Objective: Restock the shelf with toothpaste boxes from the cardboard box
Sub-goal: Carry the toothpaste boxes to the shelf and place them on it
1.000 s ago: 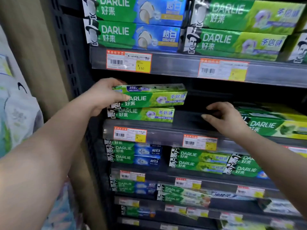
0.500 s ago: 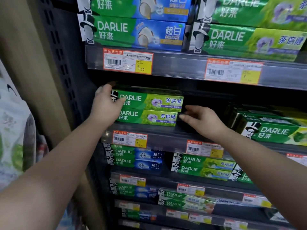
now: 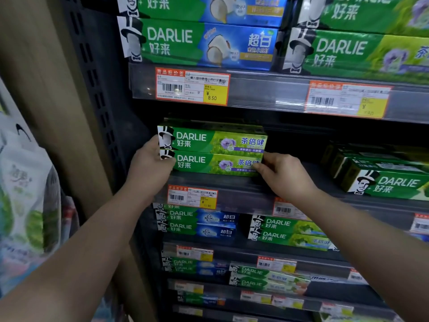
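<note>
1. Dark metal store shelving fills the view, with a wooden panel [image 3: 46,89] along its left side and printed bags [image 3: 23,194] hanging beyond that; the cardboard box is out of sight
2. Two green toothpaste boxes sit stacked at the far left of the middle shelf [image 3: 250,201], the upper box [image 3: 216,140] resting on the lower box [image 3: 209,164]. Their printed faces point outward and their long axes run left to right along the shelf front
3. The left hand [image 3: 148,167] wraps the stack's left end with its thumb across the front of the lower box; its other fingers are hidden behind the ends. The right hand [image 3: 284,176] has its fingers clamped on the right end of the lower box
4. The stack lies directly between the hands, one at each end, so either can nudge it; squaring it up looks like a small slide along that long axis or a push back into the shelf
5. A price tag [image 3: 192,196] sits just below on the shelf lip. Right of the stack is bare dark shelf, then more green boxes [image 3: 383,181] well apart. The next shelf up [image 3: 267,94] hangs close over the upper box, leaving little room for a third layer
</note>
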{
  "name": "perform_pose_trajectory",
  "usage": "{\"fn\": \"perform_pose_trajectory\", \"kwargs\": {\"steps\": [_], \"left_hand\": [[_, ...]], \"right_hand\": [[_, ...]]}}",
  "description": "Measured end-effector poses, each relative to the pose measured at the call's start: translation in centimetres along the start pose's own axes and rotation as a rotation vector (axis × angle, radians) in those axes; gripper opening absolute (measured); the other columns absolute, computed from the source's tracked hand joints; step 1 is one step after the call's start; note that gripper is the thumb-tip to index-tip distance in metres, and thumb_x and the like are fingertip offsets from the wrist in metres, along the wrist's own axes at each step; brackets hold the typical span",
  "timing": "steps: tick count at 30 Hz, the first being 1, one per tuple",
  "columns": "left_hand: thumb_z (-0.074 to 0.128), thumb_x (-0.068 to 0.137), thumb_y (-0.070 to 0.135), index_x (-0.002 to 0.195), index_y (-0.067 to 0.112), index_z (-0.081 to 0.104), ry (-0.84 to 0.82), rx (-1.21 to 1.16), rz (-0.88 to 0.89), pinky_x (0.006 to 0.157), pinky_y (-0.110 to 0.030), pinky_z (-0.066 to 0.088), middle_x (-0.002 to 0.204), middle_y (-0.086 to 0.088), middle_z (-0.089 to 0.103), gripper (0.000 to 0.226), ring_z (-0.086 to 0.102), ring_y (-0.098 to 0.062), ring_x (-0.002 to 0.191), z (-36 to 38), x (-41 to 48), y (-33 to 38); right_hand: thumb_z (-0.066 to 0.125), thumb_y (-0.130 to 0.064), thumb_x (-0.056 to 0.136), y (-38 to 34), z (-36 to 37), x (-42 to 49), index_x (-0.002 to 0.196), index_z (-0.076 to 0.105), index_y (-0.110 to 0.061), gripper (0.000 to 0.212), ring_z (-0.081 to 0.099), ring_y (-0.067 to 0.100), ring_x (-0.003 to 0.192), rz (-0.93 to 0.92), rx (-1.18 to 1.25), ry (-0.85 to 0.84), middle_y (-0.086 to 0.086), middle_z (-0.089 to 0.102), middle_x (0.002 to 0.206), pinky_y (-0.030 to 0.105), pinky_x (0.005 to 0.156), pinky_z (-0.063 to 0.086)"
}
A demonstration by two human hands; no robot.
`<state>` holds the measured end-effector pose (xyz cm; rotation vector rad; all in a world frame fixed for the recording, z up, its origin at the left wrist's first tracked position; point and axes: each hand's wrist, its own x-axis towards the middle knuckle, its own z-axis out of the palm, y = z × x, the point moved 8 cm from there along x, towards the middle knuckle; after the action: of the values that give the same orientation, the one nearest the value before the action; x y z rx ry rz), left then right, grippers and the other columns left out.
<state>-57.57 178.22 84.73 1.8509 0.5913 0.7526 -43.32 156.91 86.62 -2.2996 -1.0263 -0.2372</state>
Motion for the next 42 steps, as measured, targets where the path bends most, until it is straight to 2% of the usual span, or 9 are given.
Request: {"fn": "perform_pose_trajectory", "kwargs": {"steps": [3, 7, 11, 13, 22, 30, 34, 37, 42], "left_hand": [[0.049, 0.084, -0.006, 0.089, 0.041, 0.056, -0.030, -0.002, 0.000, 0.094, -0.037, 0.047, 0.093, 0.020, 0.062, 0.048, 0.058, -0.007, 0.090, 0.5, 0.4, -0.1], [0.050, 0.082, -0.006, 0.112, 0.024, 0.056, -0.071, 0.001, -0.018, 0.097, -0.045, 0.048, 0.102, 0.008, 0.067, 0.043, 0.063, -0.022, 0.103, 0.7, 0.9, -0.3], [0.062, 0.076, 0.004, 0.137, 0.018, 0.038, -0.099, 0.040, -0.041, 0.098, -0.047, 0.048, 0.119, -0.003, 0.062, 0.068, 0.060, -0.027, 0.107, 1.1, 1.5, -0.5], [0.066, 0.076, 0.002, 0.135, 0.016, 0.037, -0.100, 0.070, -0.041, 0.097, -0.039, 0.047, 0.122, 0.001, 0.057, 0.067, 0.057, -0.019, 0.104, 1.3, 1.4, -0.5], [0.068, 0.070, 0.007, 0.125, 0.030, 0.038, -0.092, 0.153, -0.029, 0.091, -0.049, 0.052, 0.112, -0.002, 0.064, 0.067, 0.061, -0.023, 0.103, 1.4, 1.5, -0.8], [0.067, 0.045, 0.056, 0.140, 0.023, 0.024, -0.083, 0.203, -0.022, 0.101, -0.047, 0.045, 0.135, -0.004, 0.053, 0.109, 0.052, -0.023, 0.122, 1.3, 1.4, -0.9], [0.073, 0.074, 0.028, 0.148, 0.019, 0.012, -0.054, 0.256, 0.037, 0.113, -0.037, 0.029, 0.151, -0.010, 0.031, 0.096, 0.032, -0.025, 0.137, 1.0, -0.6, 1.4], [0.069, 0.078, 0.017, 0.144, 0.019, 0.026, 0.013, 0.273, 0.175, 0.102, -0.023, 0.027, 0.150, -0.008, 0.032, 0.079, 0.035, -0.022, 0.134, 0.9, -2.2, 2.9], [0.068, 0.079, 0.013, 0.127, 0.011, 0.051, -0.006, 0.222, 0.316, 0.094, -0.036, 0.044, 0.132, -0.012, 0.045, 0.051, 0.052, -0.027, 0.115, 3.2, -5.2, 3.9]], "right_hand": [[0.052, -0.029, 0.090, 0.3, 0.0, 0.0, 0.118, 0.059, -0.024, 0.029, 0.063, 0.028, 0.093, 0.024, 0.013, -0.026, 0.010, 0.071, 0.100, 0.035, 0.079, 0.052], [0.050, -0.020, 0.091, 0.4, 0.3, 0.2, 0.112, 0.060, -0.015, 0.024, 0.059, 0.021, 0.083, 0.021, 0.038, -0.086, 0.000, 0.064, 0.086, 0.023, 0.066, 0.040], [0.049, -0.015, 0.092, 0.5, 0.8, 0.7, 0.121, 0.054, -0.016, 0.030, 0.058, 0.022, 0.108, 0.012, 0.085, -0.151, 0.005, 0.065, 0.114, 0.025, 0.089, 0.043], [0.047, -0.014, 0.092, 0.8, 1.1, 1.1, 0.126, 0.051, -0.018, 0.035, 0.053, 0.021, 0.116, 0.012, 0.088, -0.186, 0.005, 0.061, 0.124, 0.026, 0.098, 0.039], [0.047, -0.009, 0.090, 1.5, 1.6, 2.2, 0.128, 0.048, -0.013, 0.038, 0.050, 0.024, 0.120, 0.054, 0.031, -0.220, 0.009, 0.057, 0.128, 0.026, 0.099, 0.036], [0.058, -0.015, 0.085, 1.1, 0.8, 1.5, 0.121, 0.051, -0.011, 0.036, 0.053, 0.024, 0.116, 0.126, 0.098, -0.203, 0.009, 0.060, 0.123, 0.034, 0.101, 0.042], [0.062, -0.017, 0.083, 0.4, -0.5, 0.3, 0.129, 0.044, -0.007, 0.050, 0.050, 0.029, 0.119, 0.119, 0.044, -0.136, 0.016, 0.055, 0.126, 0.037, 0.103, 0.040], [0.062, -0.019, 0.084, 0.4, -1.6, -1.3, 0.137, 0.036, -0.010, 0.061, 0.044, 0.026, 0.127, 0.155, 0.021, -0.086, 0.016, 0.046, 0.136, 0.028, 0.106, 0.032], [0.062, -0.020, 0.084, 0.4, -3.7, -5.3, 0.133, 0.043, -0.008, 0.053, 0.044, 0.026, 0.126, 0.186, -0.043, 0.020, 0.015, 0.049, 0.134, 0.019, 0.101, 0.028]]}}
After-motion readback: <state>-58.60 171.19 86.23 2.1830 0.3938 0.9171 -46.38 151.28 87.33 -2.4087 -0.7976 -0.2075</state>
